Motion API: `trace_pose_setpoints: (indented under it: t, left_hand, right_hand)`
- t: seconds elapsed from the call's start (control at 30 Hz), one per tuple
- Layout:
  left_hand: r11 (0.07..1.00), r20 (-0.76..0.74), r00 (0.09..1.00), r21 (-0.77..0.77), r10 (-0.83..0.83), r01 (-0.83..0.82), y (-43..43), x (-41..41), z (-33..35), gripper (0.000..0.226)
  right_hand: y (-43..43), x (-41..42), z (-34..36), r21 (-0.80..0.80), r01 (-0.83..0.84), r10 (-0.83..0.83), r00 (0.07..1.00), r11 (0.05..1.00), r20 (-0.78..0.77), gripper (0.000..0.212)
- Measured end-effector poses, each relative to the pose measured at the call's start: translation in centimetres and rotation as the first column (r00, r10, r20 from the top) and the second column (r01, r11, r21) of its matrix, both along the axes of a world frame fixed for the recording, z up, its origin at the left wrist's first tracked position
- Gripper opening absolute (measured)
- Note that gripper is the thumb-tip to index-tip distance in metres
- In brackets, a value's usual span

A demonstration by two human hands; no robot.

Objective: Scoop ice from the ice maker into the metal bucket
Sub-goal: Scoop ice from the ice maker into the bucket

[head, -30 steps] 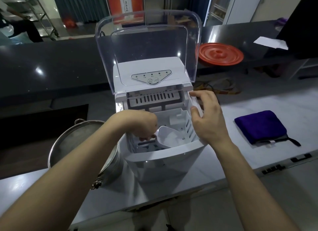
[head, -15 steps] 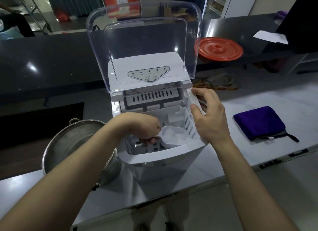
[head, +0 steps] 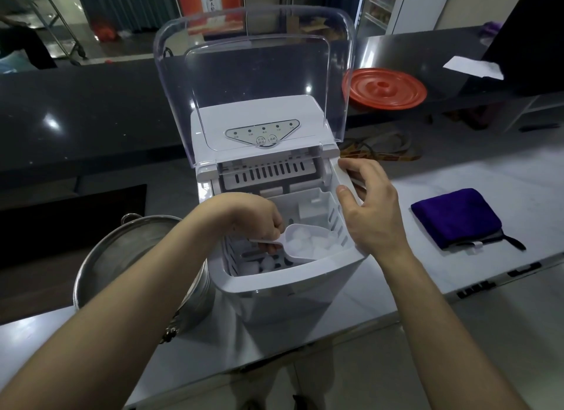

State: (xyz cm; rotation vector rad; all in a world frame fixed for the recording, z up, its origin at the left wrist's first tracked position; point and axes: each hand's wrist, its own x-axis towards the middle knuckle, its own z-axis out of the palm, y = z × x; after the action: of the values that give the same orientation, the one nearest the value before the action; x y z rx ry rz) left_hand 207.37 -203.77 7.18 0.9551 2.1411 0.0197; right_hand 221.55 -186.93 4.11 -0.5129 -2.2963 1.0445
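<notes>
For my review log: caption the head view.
Left hand holds an ice-filled scoop inside the ice maker; right hand grips its rim.

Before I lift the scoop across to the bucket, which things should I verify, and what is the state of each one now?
1. The scoop is loaded with ice: ok.
2. The left hand grips the scoop handle: ok.
3. The right hand holds the right rim of the ice maker: ok.
4. The clear lid is raised, out of the path: ok.
5. The metal bucket stands uncovered just left of the ice maker: ok.
6. The bottom of the bucket is clean: cannot tell, it is dim and partly hidden by the forearm.
</notes>
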Motion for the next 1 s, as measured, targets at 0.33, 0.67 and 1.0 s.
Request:
trace_pose_setpoints:
  t: [0.33,0.67,1.0]
  left_hand:
    - [1.0,0.007,1.0,0.0,-0.013,0.013,0.06,-0.09,0.1,0.03]
    - [0.994,0.12,0.99,0.073,0.071,-0.08,-0.27,-0.21,0.13,0.03]
    - [0.988,0.106,0.989,0.106,0.101,-0.112,-0.22,-0.37,0.69,0.026]
  right_hand:
    - [0.05,-0.03,0.0,0.0,0.002,-0.002,1.0,1.0,0.005,0.039]
    - [0.11,-0.2,-0.19,0.018,0.016,-0.016,1.0,1.0,0.016,0.039]
    - [0.16,-0.17,-0.05,0.043,0.001,-0.001,1.0,0.999,0.014,0.038]
